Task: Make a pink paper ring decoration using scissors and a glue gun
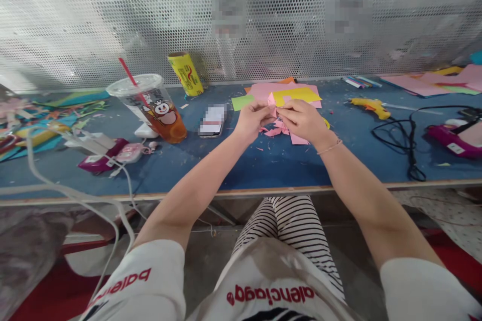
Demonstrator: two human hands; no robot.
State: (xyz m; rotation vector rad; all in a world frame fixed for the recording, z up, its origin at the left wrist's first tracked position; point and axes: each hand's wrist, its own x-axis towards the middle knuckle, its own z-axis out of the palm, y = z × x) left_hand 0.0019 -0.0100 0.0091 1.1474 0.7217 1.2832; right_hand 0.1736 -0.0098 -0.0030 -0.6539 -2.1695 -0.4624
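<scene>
Both my hands meet over the middle of the blue table, pinching one small piece of pink paper (271, 101) between them. My left hand (254, 119) grips it from the left, fingertips closed. From the right, my right hand (301, 119) holds the same piece, its fingers partly hiding it. Below the fingers lie torn pink paper scraps (276, 129). Just behind the hands, a yellow paper sheet (301, 96) rests on larger pink sheets (263, 90), with a light green sheet (240, 102) at their left.
Left of my hands stand a phone (213, 120), a plastic drink cup (150, 108) with a red straw and a yellow can (186, 74). White cables (56, 188) cross the left edge. At right lie a yellow glue gun (371, 107), its black cord (410, 135) and a purple power strip (454, 141).
</scene>
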